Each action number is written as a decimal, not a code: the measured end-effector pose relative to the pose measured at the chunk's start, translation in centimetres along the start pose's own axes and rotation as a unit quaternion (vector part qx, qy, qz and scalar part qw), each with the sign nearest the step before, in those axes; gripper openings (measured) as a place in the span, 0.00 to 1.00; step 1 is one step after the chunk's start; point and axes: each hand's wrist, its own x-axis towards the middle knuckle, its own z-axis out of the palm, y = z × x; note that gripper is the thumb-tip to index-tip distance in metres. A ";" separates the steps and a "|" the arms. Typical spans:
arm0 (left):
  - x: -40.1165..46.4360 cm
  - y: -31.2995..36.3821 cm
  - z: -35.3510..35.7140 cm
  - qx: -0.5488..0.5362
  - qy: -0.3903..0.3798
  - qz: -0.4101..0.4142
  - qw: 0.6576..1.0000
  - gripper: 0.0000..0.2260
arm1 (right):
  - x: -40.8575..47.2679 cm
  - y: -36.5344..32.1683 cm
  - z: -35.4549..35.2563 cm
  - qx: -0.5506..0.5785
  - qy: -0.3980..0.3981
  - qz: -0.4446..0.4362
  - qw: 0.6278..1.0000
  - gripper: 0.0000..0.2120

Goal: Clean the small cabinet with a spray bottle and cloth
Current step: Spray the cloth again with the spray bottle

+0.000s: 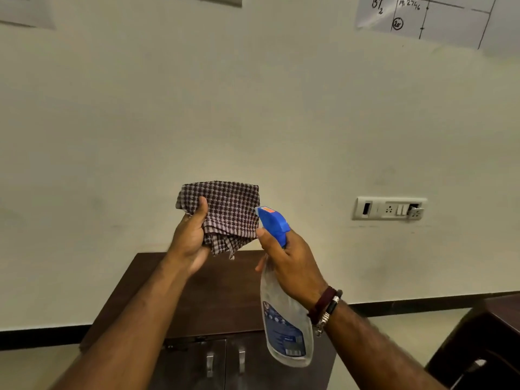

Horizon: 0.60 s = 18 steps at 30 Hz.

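Observation:
My left hand [190, 240] holds a bunched brown-and-white checked cloth [228, 209] up in front of the wall. My right hand [289, 266] grips the neck of a clear spray bottle [284, 325] with a blue trigger head [273, 223]; the nozzle points left at the cloth, almost touching it. Below both hands stands the small dark wooden cabinet [222, 302], with two doors and metal handles [225, 361] facing me.
A cream wall fills the view, with a switch and socket plate [389, 208] to the right and a handwritten paper sheet [427, 15] at the top right. Another dark piece of furniture [484, 342] stands at the lower right. A black skirting runs along the floor.

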 end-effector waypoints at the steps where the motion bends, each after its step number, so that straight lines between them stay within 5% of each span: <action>1: 0.0 0.0 0.0 -0.002 -0.001 0.001 1.000 0.22 | -0.2 0.3 0.0 -0.009 -0.006 0.003 1.000 0.16; 10: -0.3 -0.7 1.1 -0.012 -0.007 -0.001 1.000 0.23 | -1.1 0.2 -0.4 -0.029 -0.062 0.006 0.998 0.18; 18: -1.4 -2.4 3.3 -0.002 -0.031 -0.023 0.999 0.18 | -0.4 -0.4 -2.7 0.037 0.021 0.001 0.999 0.14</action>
